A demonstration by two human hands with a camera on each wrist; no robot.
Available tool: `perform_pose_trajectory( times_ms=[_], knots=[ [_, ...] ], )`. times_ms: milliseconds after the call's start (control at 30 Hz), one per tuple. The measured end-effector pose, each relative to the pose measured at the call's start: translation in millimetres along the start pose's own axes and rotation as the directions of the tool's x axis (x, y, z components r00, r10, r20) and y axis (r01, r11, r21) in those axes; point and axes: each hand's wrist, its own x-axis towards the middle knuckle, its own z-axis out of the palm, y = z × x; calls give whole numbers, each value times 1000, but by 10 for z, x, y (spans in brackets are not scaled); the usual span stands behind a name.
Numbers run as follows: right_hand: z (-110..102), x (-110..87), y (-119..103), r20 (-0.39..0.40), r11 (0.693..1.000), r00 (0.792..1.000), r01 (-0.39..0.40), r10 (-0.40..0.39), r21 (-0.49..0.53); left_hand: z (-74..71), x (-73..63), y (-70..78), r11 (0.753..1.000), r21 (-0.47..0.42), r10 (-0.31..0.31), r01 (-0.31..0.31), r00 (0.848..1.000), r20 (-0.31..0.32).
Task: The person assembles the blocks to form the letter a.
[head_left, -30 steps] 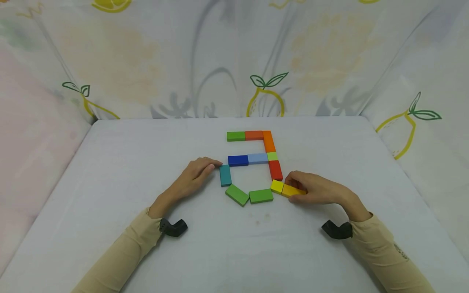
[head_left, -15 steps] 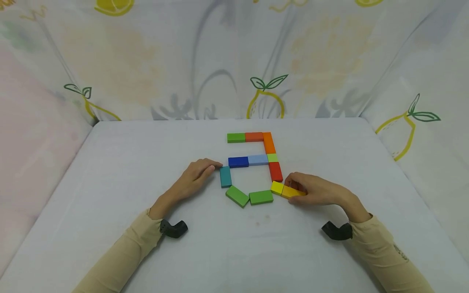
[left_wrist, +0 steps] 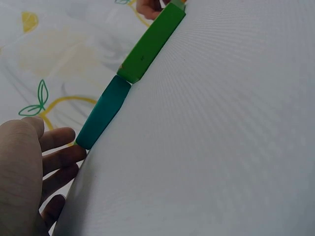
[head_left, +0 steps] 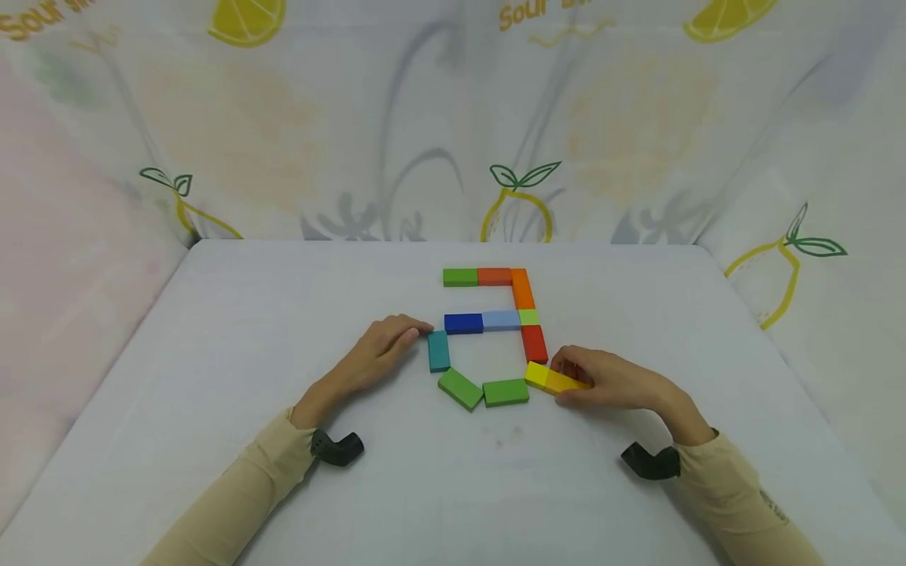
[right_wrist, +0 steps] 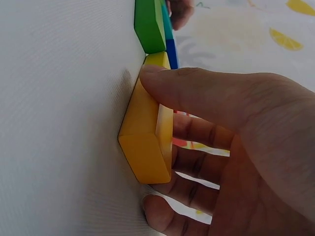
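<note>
In the head view my left hand (head_left: 373, 355) lies on the white table, its index fingertip right at the top corner of a teal block (head_left: 439, 351). The left wrist view shows its fingers loosely spread beside that teal block (left_wrist: 103, 113). My right hand (head_left: 619, 380) pinches an amber block (head_left: 563, 383) between thumb and fingers. One end of the amber block meets a shorter yellow block (head_left: 536, 374), which lies just below a red block (head_left: 534, 344). Close up in the right wrist view, the thumb presses along the near side of the amber block (right_wrist: 142, 118).
Two green blocks (head_left: 506, 392) curve along the bottom of the figure. A dark blue block (head_left: 463, 324), a light blue one (head_left: 501, 320) and a lime piece (head_left: 528, 317) form the middle row. Above are green (head_left: 460, 277), red-orange (head_left: 494, 277) and orange (head_left: 522, 289) blocks.
The head view has tilted up slightly, so everything sits lower in it. The amber and yellow blocks now line up straighter, end to end. Both hands keep almost the same place.
</note>
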Motion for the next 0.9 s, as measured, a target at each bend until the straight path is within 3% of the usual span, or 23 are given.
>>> perform_pose_trajectory(
  times_ms=[433, 900],
  knots=[
    [21, 25, -1, -3, 1000, 1000, -6, 6, -14, 2, -25, -48, 1000, 26, 14, -14, 1000, -15],
    [23, -52, -3, 6, 1000, 1000, -10, 10, 28, 54, -53, 17, 1000, 9, 17, -17, 1000, -27]
  ],
)
